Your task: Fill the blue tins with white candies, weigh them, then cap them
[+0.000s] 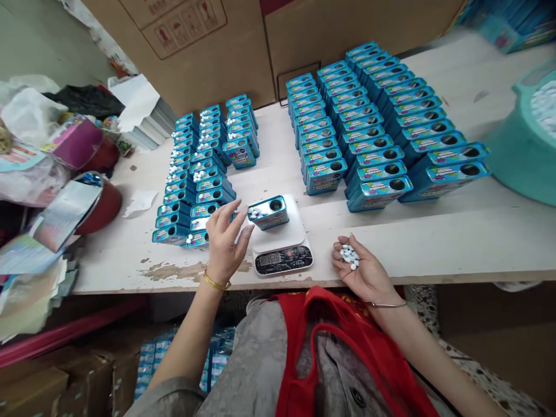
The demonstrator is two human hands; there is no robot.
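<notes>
A small blue tin (pixel 268 212) with a round hole in its top stands on a white digital scale (pixel 280 243) at the table's front edge. My left hand (pixel 225 240) hovers just left of the tin, fingers spread and holding nothing. My right hand (pixel 360 267) rests palm up on the table edge to the right of the scale, cupping several small white-blue candies (pixel 350 256). Rows of filled tins (pixel 204 168) stand to the left of the scale. Rows of tins with empty holes (pixel 373 121) stand to the right.
A teal plastic basin (pixel 523 145) of candies sits at the far right. Cardboard boxes (pixel 217 40) line the back of the white table (pixel 456 231). Bags, papers and red bowls (pixel 98 202) crowd the left. More tins lie in a box under the table (pixel 217 359).
</notes>
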